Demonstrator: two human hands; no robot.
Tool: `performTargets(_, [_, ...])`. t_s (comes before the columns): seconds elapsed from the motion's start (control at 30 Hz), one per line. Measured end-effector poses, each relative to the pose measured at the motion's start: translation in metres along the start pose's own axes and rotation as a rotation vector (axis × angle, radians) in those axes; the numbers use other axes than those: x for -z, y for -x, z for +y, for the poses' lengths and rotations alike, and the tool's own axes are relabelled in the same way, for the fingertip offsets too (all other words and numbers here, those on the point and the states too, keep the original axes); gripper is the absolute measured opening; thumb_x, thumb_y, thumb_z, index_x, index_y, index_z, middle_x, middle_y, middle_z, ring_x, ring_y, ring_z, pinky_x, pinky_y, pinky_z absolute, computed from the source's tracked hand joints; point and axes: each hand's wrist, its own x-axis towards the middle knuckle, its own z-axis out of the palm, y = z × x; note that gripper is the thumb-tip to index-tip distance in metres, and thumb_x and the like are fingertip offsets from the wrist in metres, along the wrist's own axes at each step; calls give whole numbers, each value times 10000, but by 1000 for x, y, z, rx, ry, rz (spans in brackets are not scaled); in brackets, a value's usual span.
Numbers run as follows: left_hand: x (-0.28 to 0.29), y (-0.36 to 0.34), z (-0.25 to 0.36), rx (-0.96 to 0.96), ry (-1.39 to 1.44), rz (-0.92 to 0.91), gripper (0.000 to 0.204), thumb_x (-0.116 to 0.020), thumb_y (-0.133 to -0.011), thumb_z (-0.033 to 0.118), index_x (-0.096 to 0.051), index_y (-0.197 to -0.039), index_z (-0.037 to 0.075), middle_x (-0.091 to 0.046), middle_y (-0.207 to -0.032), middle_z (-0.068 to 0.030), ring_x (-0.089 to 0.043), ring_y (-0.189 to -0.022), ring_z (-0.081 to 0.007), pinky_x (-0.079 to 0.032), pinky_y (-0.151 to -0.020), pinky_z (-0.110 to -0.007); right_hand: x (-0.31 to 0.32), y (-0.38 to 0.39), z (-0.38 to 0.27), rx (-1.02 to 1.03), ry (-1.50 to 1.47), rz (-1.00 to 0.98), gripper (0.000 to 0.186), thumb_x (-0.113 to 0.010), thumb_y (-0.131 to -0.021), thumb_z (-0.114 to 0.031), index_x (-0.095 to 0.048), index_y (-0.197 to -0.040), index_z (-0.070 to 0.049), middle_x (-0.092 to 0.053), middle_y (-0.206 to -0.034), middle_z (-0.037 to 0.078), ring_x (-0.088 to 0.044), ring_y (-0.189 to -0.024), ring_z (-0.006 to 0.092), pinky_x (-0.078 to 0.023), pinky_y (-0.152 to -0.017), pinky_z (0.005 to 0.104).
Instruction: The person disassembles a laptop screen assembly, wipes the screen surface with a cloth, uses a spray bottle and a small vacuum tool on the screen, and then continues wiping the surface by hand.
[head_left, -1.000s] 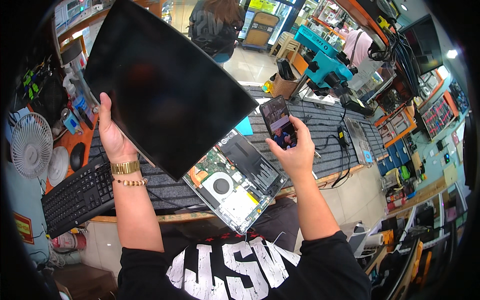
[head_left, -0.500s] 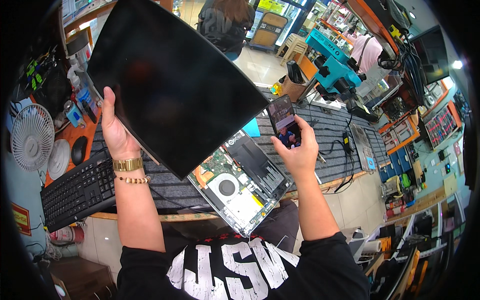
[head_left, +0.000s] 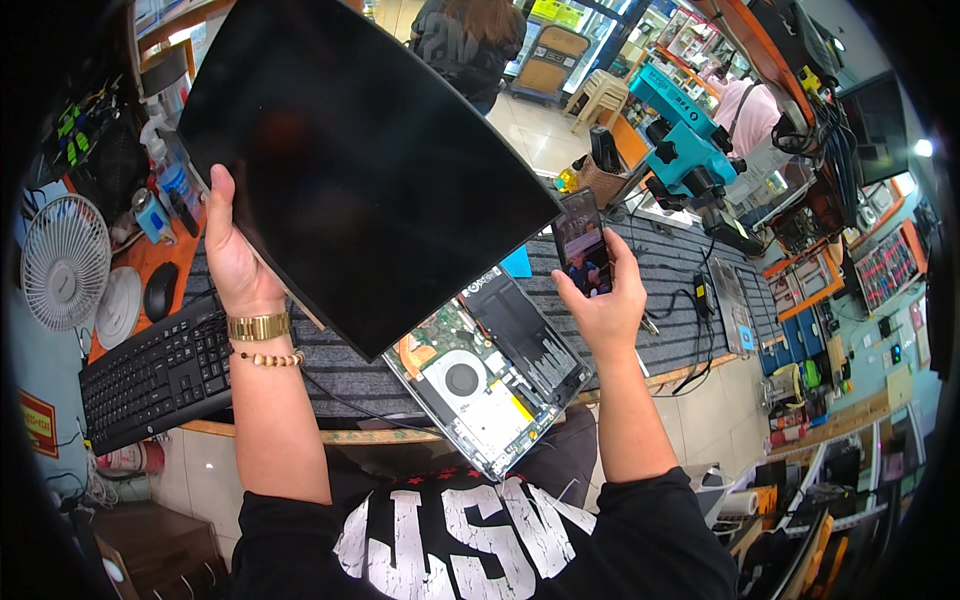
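My left hand (head_left: 240, 260) grips the left edge of a large black laptop screen panel (head_left: 360, 170), thumb over its front and the other fingers hidden behind. In my right hand (head_left: 610, 300) is a smartphone (head_left: 582, 245) with a dimly lit display, held by its sides close to the panel's right corner. Below the panel lies an opened laptop base (head_left: 490, 375), tilted at the bench's front edge. Its round fan, green circuit board and black battery are exposed, while the panel covers its upper left part.
A black keyboard (head_left: 160, 375), a mouse (head_left: 160, 290) and a white fan (head_left: 65, 262) stand at the left. A teal microscope (head_left: 685, 140) rises at the back right. Cables (head_left: 685, 320) and another laptop part (head_left: 732, 305) lie on the grey striped mat (head_left: 650, 260). A person (head_left: 465, 45) is beyond the bench.
The phone's display has dimmed. The panel, phone and laptop base appear shifted slightly right in view, along with the background. Both hands keep their hold.
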Motion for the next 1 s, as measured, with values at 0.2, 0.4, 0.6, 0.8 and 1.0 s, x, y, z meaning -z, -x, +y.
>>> performTargets(0.2, [-5, 0, 1, -8, -32, 6, 491, -623, -1191, 420, -738, -1442, 13, -779, -1448, -179, -780, -1281, -324, -632, -1123, -487, -7, -4, 11, -41, -132, 16, 861, -1015, -793, -130, -612, -1535, 37, -738, -1324, 196, -749, -1128, 247, -639, -946, 362])
performTargets(0.4, [-3, -1, 5, -13, -29, 22, 481, -632, -1186, 427, -758, -1413, 22, -795, -1417, -169, -789, -1260, -317, -642, -1101, -477, -22, -32, 39, -263, -494, -1, 886, -953, -895, -103, -484, -1634, 37, -726, -1379, 183, -739, -1153, 194, -645, -947, 342])
performTargets(0.6, [7, -2, 5, -47, -66, 87, 484, -636, -1184, 438, -765, -1403, 26, -804, -1396, -166, -802, -1227, -308, -654, -1078, -462, -67, -92, 61, -260, -367, -6, 982, -960, -887, -210, -417, -1664, 46, -736, -1322, 166, -764, -1086, 213, -631, -960, 367])
performTargets(0.8, [10, -2, 3, -87, -129, 161, 411, -641, -1190, 362, -725, -1438, 45, -803, -1388, -151, -811, -1195, -301, -674, -1041, -467, -139, -144, 87, -258, -71, 8, 1252, -988, -748, -405, -340, -1685, 113, -577, -1472, 325, -591, -1393, 453, -488, -1207, 507])
performTargets(1.0, [14, -5, 0, -119, -122, 183, 445, -618, -1197, 392, -730, -1437, 34, -797, -1399, -157, -800, -1226, -299, -663, -1061, -453, -180, -156, 112, -294, 68, 87, 1287, -1014, -740, -367, -285, -1685, 115, -460, -1578, 394, -490, -1479, 536, -429, -1277, 539])
